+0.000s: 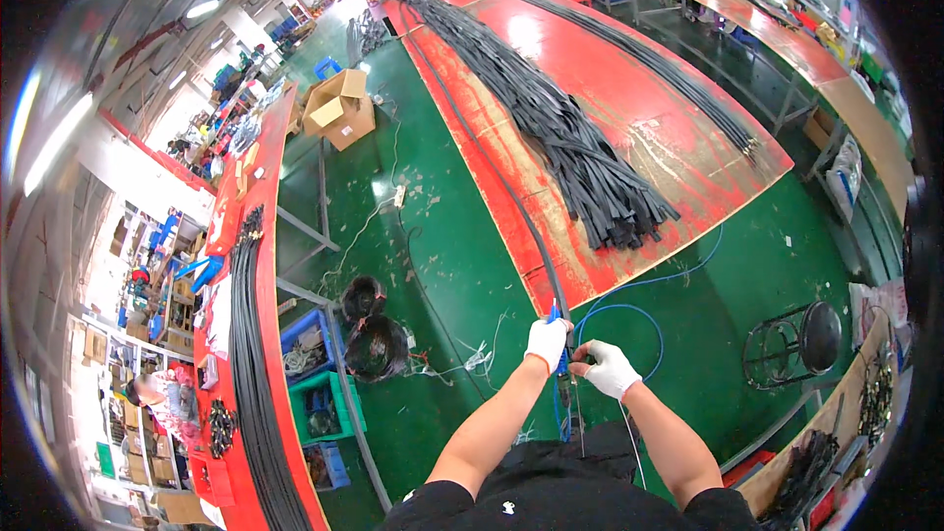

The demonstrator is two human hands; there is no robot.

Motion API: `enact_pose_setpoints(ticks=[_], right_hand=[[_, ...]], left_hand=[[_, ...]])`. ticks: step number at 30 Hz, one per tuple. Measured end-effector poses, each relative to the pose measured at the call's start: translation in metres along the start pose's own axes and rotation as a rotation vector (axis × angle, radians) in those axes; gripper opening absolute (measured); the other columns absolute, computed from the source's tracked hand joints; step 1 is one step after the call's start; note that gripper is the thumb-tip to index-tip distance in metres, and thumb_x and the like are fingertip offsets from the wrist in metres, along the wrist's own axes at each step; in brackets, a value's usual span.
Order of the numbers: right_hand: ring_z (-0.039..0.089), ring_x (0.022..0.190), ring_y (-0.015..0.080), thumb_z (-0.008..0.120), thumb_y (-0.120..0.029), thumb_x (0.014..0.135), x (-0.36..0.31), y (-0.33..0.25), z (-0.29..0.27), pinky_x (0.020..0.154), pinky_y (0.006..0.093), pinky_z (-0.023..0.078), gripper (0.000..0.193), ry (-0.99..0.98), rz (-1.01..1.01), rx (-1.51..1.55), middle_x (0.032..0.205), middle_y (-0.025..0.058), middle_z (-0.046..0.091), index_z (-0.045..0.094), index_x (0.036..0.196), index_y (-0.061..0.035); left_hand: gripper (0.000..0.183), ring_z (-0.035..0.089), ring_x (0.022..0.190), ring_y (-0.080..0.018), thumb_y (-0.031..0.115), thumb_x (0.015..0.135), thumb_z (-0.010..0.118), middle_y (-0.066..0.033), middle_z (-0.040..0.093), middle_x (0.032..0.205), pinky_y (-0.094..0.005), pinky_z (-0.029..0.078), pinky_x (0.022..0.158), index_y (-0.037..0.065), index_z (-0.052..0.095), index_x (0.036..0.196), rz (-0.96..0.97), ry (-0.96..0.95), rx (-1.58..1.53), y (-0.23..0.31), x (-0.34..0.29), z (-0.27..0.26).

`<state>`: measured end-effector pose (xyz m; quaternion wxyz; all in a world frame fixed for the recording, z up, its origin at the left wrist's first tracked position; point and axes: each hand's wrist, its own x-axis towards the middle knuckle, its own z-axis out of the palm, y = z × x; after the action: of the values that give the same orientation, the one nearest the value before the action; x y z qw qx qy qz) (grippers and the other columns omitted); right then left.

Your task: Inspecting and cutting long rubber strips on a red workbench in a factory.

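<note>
My left hand [547, 342], in a white glove, is closed around a slim blue tool [562, 364] at the near corner of the long red table. The end of a long black sleeve [544, 254], which runs along the table's left edge, meets the tool at this hand. Just to the right, my gloved right hand [608, 370] has its thumb and fingers drawn together beside the tool. What they pinch, if anything, is too small to make out. A thin pale cord [634, 442] hangs below the right wrist.
A thick bundle of flat black sleeves [551, 118] lies on the red table [472, 143]. A blue hose [644, 320] loops on the green floor. To the right stands a black stool [818, 339]; left are crates [334, 403], a cardboard box [339, 113] and another red bench [290, 452].
</note>
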<state>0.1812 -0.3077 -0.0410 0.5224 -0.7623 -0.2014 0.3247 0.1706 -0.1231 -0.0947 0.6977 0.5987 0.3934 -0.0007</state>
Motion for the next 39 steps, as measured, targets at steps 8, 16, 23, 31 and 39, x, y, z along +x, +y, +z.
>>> enact_pose_setpoints(ticks=[8,16,23,31,39], right_hand=[[0.069,0.096,0.0365,0.078,-0.026,0.091,0.012,0.004,-0.005,0.088,0.0419,0.055,0.029,-0.051,-0.03,-0.348,0.104,0.0191,0.07,0.074,0.105,-0.0007],[0.07,0.099,0.0398,0.072,-0.027,0.095,0.018,0.011,-0.006,0.087,0.0441,0.055,0.031,-0.065,-0.078,-0.413,0.104,0.0234,0.07,0.071,0.105,0.0022],[0.07,0.097,0.0371,0.073,-0.028,0.087,0.026,-0.008,-0.001,0.088,0.043,0.055,0.034,-0.062,-0.063,-0.365,0.101,0.0214,0.071,0.075,0.1,0.0025],[0.062,0.077,0.0125,0.08,-0.021,0.085,0.024,0.017,-0.014,0.073,0.0311,0.053,0.025,-0.063,0.025,-0.06,0.083,0.0045,0.07,0.073,0.096,0.0007],[0.06,0.094,0.0119,0.074,-0.007,0.09,0.015,0.006,-0.023,0.087,0.0287,0.051,0.026,-0.256,0.019,0.067,0.099,0.0017,0.065,0.065,0.114,-0.0024]], left_hand=[[0.022,0.062,0.069,-0.0224,0.019,0.082,0.072,-0.01,0.067,0.076,-0.0393,0.048,0.062,-0.001,0.071,0.091,0.03,0.012,0.045,-0.008,0.004,0.003],[0.029,0.071,0.08,-0.0323,0.023,0.085,0.07,-0.0206,0.072,0.087,-0.0446,0.054,0.073,-0.003,0.07,0.099,0.215,0.028,0.458,0.008,-0.01,0.004],[0.032,0.073,0.096,-0.0416,0.032,0.083,0.067,-0.0243,0.075,0.096,-0.0485,0.056,0.087,0.004,0.073,0.097,0.252,0.075,0.678,0.01,-0.006,-0.004],[0.029,0.072,0.079,-0.0346,0.026,0.085,0.068,-0.0209,0.072,0.082,-0.0452,0.054,0.074,-0.001,0.072,0.095,0.196,0.092,0.456,-0.006,0.006,-0.005],[0.032,0.068,0.074,-0.0289,0.025,0.082,0.07,-0.0168,0.072,0.081,-0.0436,0.052,0.069,-0.004,0.072,0.096,0.051,0.075,0.196,-0.015,0.022,0.006]])
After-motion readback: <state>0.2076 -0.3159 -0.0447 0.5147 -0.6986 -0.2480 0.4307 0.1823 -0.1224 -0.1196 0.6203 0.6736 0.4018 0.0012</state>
